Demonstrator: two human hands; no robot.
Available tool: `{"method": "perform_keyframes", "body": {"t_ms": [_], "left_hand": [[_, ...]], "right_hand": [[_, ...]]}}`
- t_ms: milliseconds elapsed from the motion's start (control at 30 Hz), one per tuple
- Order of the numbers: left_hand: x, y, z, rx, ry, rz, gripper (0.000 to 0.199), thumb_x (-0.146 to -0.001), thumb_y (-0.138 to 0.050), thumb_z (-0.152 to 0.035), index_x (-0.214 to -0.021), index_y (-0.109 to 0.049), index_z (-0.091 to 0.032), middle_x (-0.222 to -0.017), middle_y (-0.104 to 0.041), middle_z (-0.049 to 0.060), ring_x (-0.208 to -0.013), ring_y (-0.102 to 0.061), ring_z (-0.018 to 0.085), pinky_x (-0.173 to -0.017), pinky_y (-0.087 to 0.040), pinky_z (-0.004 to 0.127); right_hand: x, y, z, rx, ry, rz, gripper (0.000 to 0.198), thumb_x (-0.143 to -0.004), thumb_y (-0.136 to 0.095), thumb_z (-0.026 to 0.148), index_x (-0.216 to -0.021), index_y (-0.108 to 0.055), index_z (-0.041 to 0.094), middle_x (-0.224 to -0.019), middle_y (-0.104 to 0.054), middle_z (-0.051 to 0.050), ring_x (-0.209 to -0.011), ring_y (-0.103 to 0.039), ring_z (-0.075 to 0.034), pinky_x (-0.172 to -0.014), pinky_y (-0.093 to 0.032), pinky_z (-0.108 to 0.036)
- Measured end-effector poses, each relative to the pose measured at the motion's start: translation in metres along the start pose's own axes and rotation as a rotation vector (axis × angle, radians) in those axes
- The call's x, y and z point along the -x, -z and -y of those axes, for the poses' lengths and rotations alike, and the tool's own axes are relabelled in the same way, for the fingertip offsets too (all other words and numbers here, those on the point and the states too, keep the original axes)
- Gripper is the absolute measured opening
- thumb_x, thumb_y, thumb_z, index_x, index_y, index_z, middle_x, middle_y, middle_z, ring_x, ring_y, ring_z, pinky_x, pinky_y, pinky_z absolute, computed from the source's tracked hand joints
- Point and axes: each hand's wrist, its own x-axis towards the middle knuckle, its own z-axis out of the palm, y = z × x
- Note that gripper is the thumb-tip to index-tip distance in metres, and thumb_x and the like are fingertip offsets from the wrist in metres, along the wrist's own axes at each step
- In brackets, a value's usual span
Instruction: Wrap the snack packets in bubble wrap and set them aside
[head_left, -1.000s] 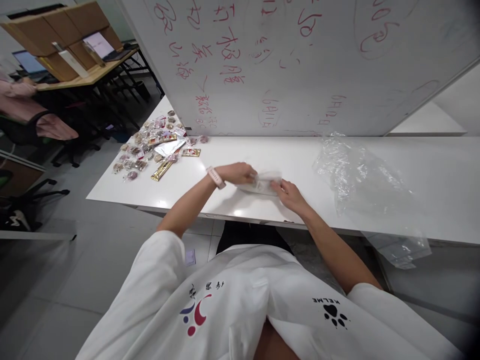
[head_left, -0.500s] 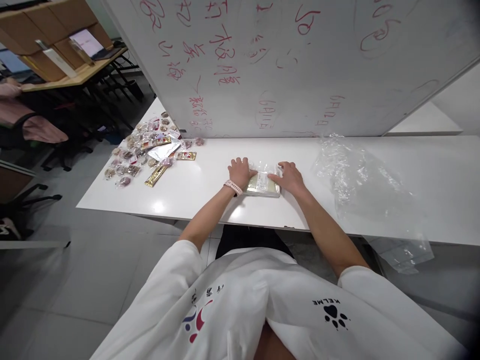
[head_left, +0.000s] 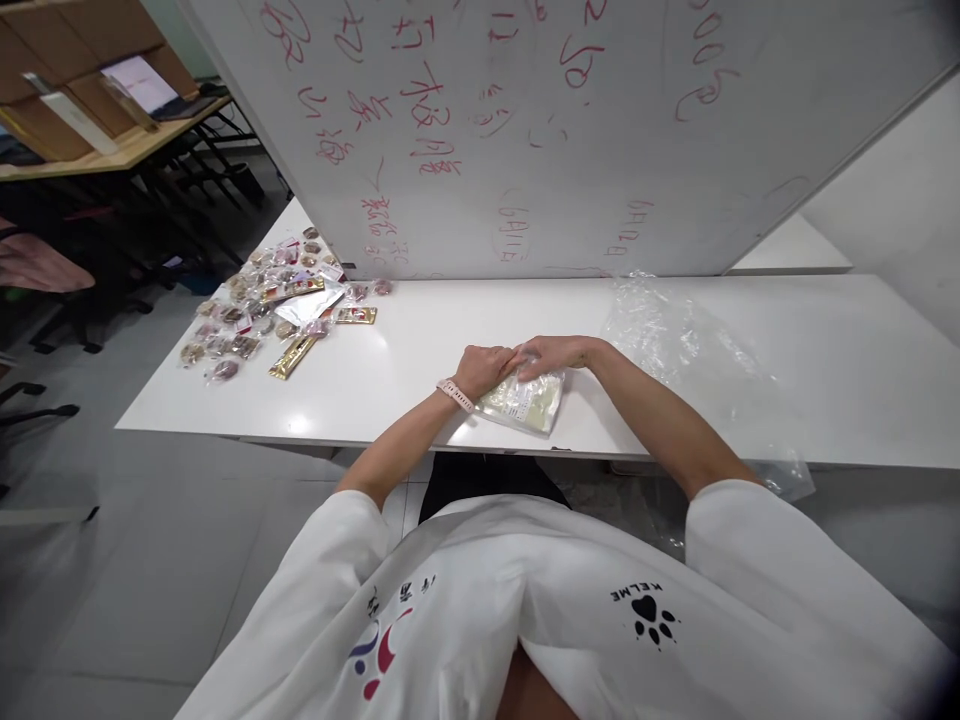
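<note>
Lying on the white tabletop point(head_left: 420, 350), near its front edge and slightly askew, a clear plastic packet point(head_left: 529, 403) with pale green contents and a printed white label sits under the person's two hands. The left hand point(head_left: 486, 368), above a pale pink wristband point(head_left: 455, 395), touches its upper left part; the right hand point(head_left: 553, 354) reaches over its top edge, its fingers bent down onto the plastic and meeting those of the left. Whether either hand's fingers pinch the film or merely press on it, one cannot tell (the hands overlap there). To the right, a large crumpled clear plastic sheet point(head_left: 690, 350) droops over the front edge. Well apart on the left lie small wrapped pieces point(head_left: 225, 370), gold stick packets point(head_left: 292, 356) and a silver sachet point(head_left: 311, 305). Behind stands a whiteboard point(head_left: 465, 150) with red handwriting.
</note>
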Motion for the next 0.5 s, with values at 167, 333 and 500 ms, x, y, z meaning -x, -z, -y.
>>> {"method": "perform_keyframes", "body": {"t_ms": [167,333,500], "left_hand": [[0.001,0.001,-0.014,0.029,-0.17,-0.156,0.057,-0.101,-0.031,-0.053,-0.063,-0.056,-0.019,-0.055,-0.053,0.004,-0.048,-0.044,0.015,-0.052,-0.026,0.028],[0.009,0.04,-0.04,0.142,0.005,-0.614,0.031,-0.099,-0.044,-0.042,-0.109,-0.061,-0.017,-0.104,-0.066,0.012,-0.097,-0.06,0.023,-0.079,-0.046,0.036],[0.07,0.043,-0.033,0.16,0.327,-0.503,0.034,-0.096,-0.05,-0.033,-0.126,-0.053,-0.017,-0.118,-0.062,0.014,-0.108,-0.058,0.026,-0.089,-0.048,0.041]], "right_hand": [[0.01,-0.027,0.0,-0.107,0.163,0.023,0.036,-0.077,-0.072,0.052,-0.073,-0.065,0.017,-0.061,-0.052,0.004,-0.057,-0.042,-0.008,-0.059,-0.036,-0.024],[0.096,-0.01,-0.003,-0.077,0.162,-0.253,0.037,-0.083,-0.067,0.052,-0.073,-0.066,0.017,-0.063,-0.053,0.003,-0.055,-0.042,-0.008,-0.053,-0.033,-0.023],[0.227,0.054,-0.062,-0.307,-0.008,-1.276,0.03,-0.071,-0.076,0.041,-0.087,-0.068,0.017,-0.082,-0.067,-0.004,-0.07,-0.057,-0.014,-0.063,-0.046,-0.027]]}}
